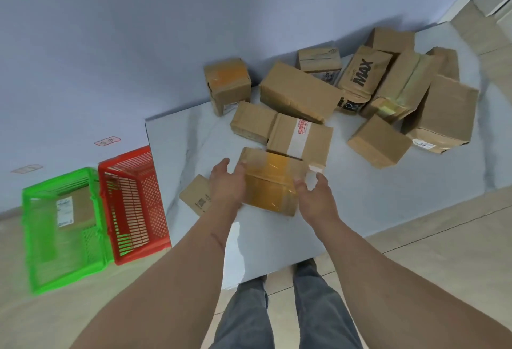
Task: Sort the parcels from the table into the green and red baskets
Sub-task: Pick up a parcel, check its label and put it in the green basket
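As both hands, left hand (pixel 225 182) and right hand (pixel 314 196), fingers spread, flank the taped parcel (pixel 270 182), pickup underway; next needs firm squeeze, basket choice.

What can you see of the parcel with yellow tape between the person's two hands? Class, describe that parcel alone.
The yellow-taped parcel is a brown cardboard box wrapped across its top and front in wide, glossy yellow tape. It looks closed and sits tilted at the near part of the white table. The left hand is against its left end, the right hand at its right end with fingers curled. A white-taped box lies just behind it.
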